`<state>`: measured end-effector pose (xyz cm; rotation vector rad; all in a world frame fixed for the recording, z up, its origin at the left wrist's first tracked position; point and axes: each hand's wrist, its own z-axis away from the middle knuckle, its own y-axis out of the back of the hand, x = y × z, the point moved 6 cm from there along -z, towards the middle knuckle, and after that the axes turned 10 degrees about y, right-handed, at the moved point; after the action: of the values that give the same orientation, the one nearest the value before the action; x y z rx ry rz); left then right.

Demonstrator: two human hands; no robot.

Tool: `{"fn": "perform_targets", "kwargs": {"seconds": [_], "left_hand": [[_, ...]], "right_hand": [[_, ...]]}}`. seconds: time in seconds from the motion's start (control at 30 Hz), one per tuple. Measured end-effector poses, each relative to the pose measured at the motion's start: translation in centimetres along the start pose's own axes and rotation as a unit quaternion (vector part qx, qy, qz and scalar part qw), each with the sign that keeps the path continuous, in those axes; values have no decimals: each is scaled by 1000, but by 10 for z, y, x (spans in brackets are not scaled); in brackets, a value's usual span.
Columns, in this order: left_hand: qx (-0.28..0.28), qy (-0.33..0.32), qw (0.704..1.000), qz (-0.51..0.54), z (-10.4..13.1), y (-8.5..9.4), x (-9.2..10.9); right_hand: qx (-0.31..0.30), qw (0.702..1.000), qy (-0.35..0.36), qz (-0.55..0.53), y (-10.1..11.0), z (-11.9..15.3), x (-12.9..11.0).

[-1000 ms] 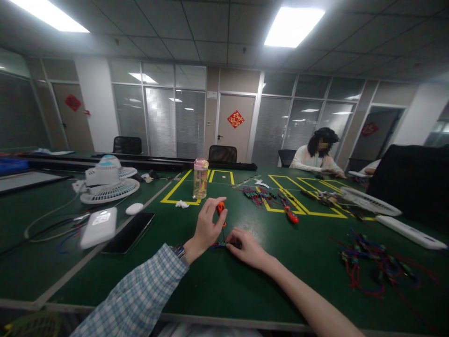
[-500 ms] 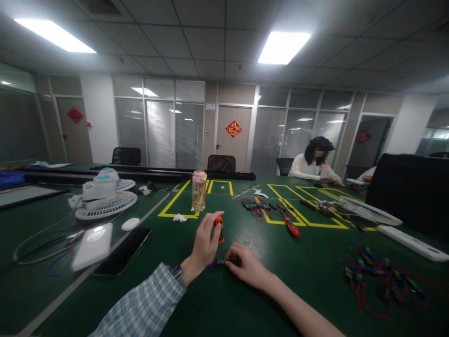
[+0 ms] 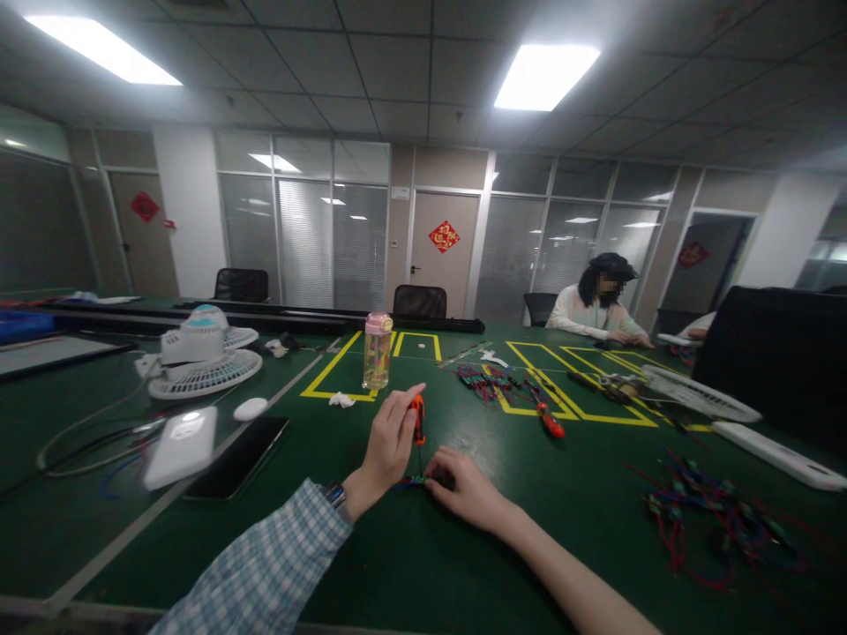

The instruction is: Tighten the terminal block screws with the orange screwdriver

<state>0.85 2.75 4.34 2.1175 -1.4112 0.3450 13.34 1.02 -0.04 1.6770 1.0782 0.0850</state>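
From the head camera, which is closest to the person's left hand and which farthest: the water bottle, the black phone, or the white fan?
Measured from the left hand:
1. Water bottle, just beyond the hand, standing upright on the yellow tape.
2. Black phone, lying flat to the hand's left, a little farther off.
3. White fan, far back on the left side of the table.

The left hand is raised off the table, fingers pinched together, its forearm in a checked sleeve with a watch at the wrist. The right hand lies low, fingers curled, forearm bare.
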Motion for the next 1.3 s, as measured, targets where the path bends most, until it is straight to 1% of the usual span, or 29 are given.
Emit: {"fn": "perform_targets", "kwargs": {"seconds": [0.2,0.37,0.53,0.7,0.8,0.87,1.03,1.2,1.3], "left_hand": [[-3,16,1000,-6,0,-2,-5],[-1,14,1000,-1,1,-2,-6],[29,24,999,20,-1,4,-4],[39,24,998,42,-3,5,-5],[55,15,998,33,-3,6,-3],[57,10,998,18,-3,7,-1],[47,16,999,8,-2,7,2],[11,23,999,34,-1,2,1],[10,18,999,46,-2,2,1]], "right_hand": [[3,1000,-14,-23,2,0,-3],[2,1000,4,-23,1,0,-3],[7,1000,20,-6,0,1,-2],[3,1000,18,-6,-1,1,1],[8,1000,7,-5,-3,2,7],[5,1000,11,-11,-7,3,11],[10,999,24,-21,-9,5,17],[13,999,31,-25,-7,4,11],[13,1000,23,-11,-4,2,6]]}}
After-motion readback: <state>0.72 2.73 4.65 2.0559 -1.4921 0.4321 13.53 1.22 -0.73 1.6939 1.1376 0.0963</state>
